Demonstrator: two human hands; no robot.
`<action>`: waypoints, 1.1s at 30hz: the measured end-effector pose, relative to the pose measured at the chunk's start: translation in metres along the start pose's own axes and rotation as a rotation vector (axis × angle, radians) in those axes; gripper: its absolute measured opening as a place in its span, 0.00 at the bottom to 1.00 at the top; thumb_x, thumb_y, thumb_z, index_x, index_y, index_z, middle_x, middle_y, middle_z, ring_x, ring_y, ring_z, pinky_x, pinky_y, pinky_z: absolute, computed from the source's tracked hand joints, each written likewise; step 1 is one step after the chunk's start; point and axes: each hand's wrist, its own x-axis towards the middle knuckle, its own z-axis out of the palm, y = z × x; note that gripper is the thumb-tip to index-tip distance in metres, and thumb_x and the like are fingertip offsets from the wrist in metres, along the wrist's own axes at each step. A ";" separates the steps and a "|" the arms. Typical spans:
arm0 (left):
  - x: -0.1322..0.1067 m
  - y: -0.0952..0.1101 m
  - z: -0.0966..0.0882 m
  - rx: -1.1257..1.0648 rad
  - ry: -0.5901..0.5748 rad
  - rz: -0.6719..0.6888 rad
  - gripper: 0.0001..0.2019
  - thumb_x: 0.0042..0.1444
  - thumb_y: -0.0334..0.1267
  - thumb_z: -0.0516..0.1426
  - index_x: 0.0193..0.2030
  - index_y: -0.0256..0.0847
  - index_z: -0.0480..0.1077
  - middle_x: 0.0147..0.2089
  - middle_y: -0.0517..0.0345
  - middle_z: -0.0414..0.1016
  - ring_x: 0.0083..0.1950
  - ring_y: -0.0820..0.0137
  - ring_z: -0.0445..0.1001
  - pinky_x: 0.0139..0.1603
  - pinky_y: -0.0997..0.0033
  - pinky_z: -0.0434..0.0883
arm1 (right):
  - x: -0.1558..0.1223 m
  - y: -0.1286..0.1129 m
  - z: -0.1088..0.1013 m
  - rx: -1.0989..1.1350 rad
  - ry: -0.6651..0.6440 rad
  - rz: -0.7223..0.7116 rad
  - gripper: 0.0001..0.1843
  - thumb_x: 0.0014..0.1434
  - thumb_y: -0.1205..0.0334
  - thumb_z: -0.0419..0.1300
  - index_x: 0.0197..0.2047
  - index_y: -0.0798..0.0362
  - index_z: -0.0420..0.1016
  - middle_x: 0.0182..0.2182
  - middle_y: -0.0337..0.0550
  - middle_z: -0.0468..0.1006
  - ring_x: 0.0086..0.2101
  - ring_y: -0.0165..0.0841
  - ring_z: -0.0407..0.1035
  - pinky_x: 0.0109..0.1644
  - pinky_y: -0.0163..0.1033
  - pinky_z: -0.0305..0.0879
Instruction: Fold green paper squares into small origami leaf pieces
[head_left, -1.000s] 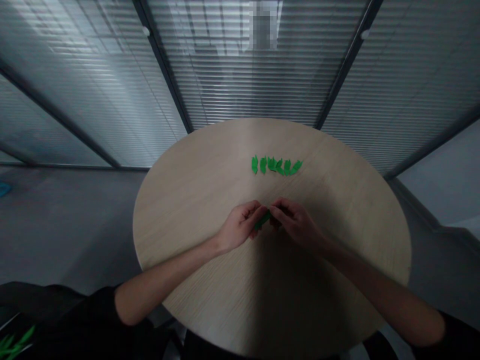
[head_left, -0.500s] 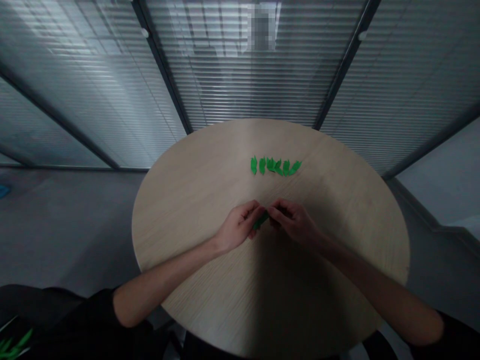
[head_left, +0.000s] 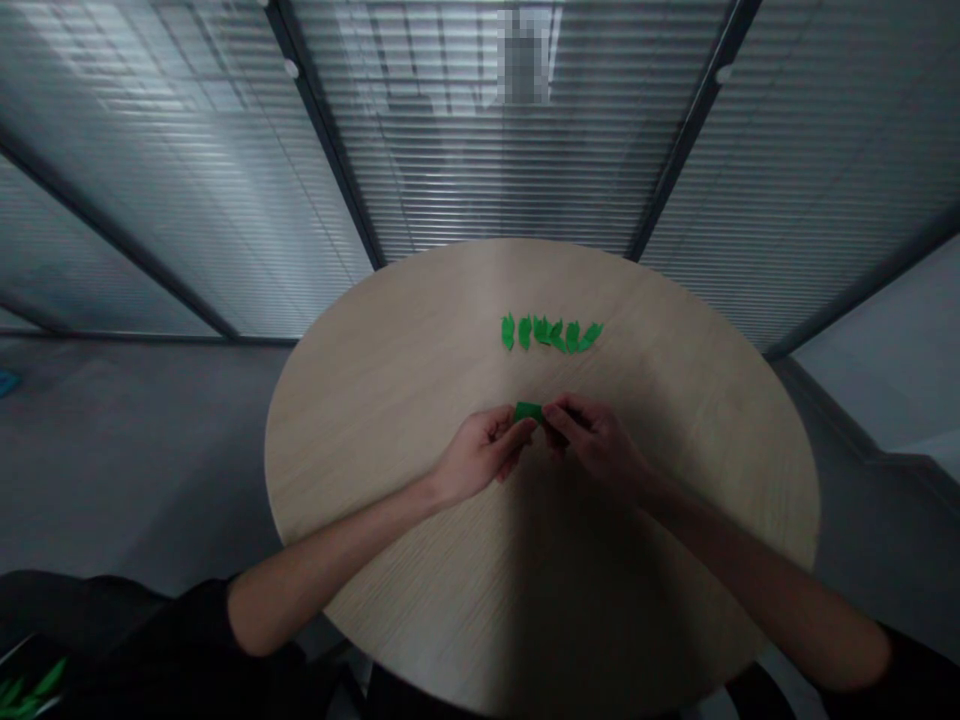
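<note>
Between my two hands, just above the middle of the round table [head_left: 390, 400], is a small green piece [head_left: 528, 411] that looks like folded paper or a thin sheet. My left hand [head_left: 480, 452] pinches its left and lower side between thumb and fingers. Closed fingertips of my right hand [head_left: 589, 430] grip its right end. Farther back on the tabletop lie several green leaf-shaped pieces [head_left: 525, 332] in a row, some of them touching. The fingers partly hide the held piece, so its full shape does not show.
More green pieces [head_left: 34, 690] show at the lower left corner, on or in something dark with a pale edge. Glass partitions with blinds [head_left: 510, 190] stand right behind the table. A blue object [head_left: 7, 381] lies on the floor at far left.
The green piece has been turned: it slanted down between the fingers before and now lies nearly level with a broad face showing. Both hands have shifted only slightly.
</note>
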 end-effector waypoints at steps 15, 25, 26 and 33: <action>0.000 0.001 0.001 0.024 0.014 0.022 0.24 0.67 0.60 0.56 0.34 0.40 0.64 0.20 0.64 0.69 0.19 0.76 0.66 0.20 0.77 0.60 | -0.003 -0.002 0.003 -0.009 -0.037 -0.047 0.22 0.67 0.43 0.61 0.32 0.52 0.74 0.23 0.38 0.74 0.23 0.29 0.68 0.28 0.36 0.64; -0.001 0.003 0.000 0.009 0.046 0.032 0.22 0.67 0.58 0.57 0.33 0.40 0.65 0.19 0.65 0.68 0.19 0.77 0.64 0.21 0.77 0.59 | -0.004 -0.002 0.003 -0.031 -0.055 -0.043 0.22 0.67 0.41 0.61 0.33 0.52 0.75 0.26 0.40 0.77 0.25 0.30 0.70 0.30 0.37 0.66; -0.001 0.004 0.001 0.003 0.043 0.030 0.22 0.67 0.58 0.57 0.33 0.41 0.65 0.19 0.66 0.68 0.18 0.77 0.63 0.20 0.77 0.59 | -0.004 -0.003 0.003 -0.033 -0.053 -0.044 0.22 0.67 0.42 0.61 0.33 0.52 0.75 0.25 0.40 0.77 0.25 0.30 0.70 0.30 0.37 0.66; 0.000 0.003 0.002 -0.057 0.017 0.016 0.22 0.66 0.58 0.59 0.34 0.41 0.63 0.18 0.66 0.68 0.17 0.77 0.64 0.18 0.78 0.59 | -0.003 -0.003 0.004 0.000 -0.066 -0.021 0.25 0.66 0.38 0.60 0.32 0.52 0.73 0.24 0.39 0.75 0.24 0.30 0.69 0.30 0.37 0.66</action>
